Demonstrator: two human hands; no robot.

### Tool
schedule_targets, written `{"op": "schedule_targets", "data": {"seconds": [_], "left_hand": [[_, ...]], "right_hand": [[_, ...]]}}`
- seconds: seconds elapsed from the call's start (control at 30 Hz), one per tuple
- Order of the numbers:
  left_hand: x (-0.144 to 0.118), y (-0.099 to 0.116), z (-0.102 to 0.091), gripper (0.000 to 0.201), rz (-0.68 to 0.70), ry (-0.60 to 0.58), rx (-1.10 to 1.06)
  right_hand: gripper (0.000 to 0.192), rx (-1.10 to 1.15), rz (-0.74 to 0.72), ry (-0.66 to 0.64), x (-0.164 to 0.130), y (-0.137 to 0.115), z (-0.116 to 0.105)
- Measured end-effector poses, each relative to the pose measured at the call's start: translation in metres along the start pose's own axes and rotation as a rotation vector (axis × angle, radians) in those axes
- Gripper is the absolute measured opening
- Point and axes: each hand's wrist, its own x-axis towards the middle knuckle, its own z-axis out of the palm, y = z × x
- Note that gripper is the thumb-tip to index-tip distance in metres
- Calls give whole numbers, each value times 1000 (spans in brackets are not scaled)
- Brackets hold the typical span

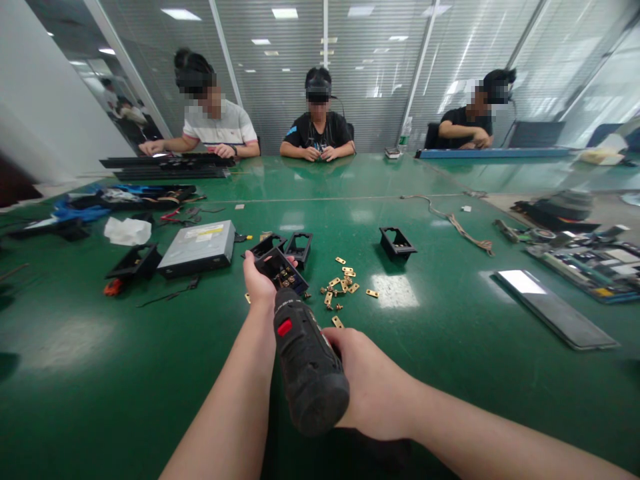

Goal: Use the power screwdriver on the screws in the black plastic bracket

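My left hand (261, 279) grips a black plastic housing (280, 268) with brass screws and contacts inside it. In my right hand (363, 377) is a black cordless drill (310, 367) with a red switch on top, its front end pointed at the housing. The drill body hides its tip, so contact with a screw cannot be seen. Just right of the housing lie loose brass plates (344, 285) and small screws (330, 307). Behind my left hand stand two similar black housings, one of them the housing (299, 248), and another housing (397, 244) sits apart to the right.
A silver disc drive (199, 248), crumpled tissue (127, 231) and another black frame (133, 262) lie left on the green table (425, 400). Right are a flat dark panel (560, 313), circuit boards (595, 261) and a cord (460, 223). Three people sit across, working with their hands.
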Motion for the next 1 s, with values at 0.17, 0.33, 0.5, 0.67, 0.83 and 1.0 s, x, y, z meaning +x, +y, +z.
{"op": "schedule_targets", "data": {"seconds": [0.17, 0.33, 0.5, 0.67, 0.83, 1.0], "left_hand": [[1, 0, -1, 53, 1, 11, -8], [-1, 0, 0, 55, 4, 0, 11], [-4, 1, 2, 55, -5, 10, 9], [-2, 1, 0, 56, 4, 4, 16], [-1, 0, 0, 55, 7, 12, 18], [1, -1, -2, 53, 9, 3, 38]], "right_hand": [[31, 4, -16, -8, 0, -2, 0], [31, 25, -1, 1, 0, -1, 1], [32, 27, 4, 2, 0, -1, 1], [33, 36, -11, 1, 1, -2, 0], [33, 54, -15, -6, 0, -1, 0], [33, 5, -3, 0, 0, 0, 0]]}}
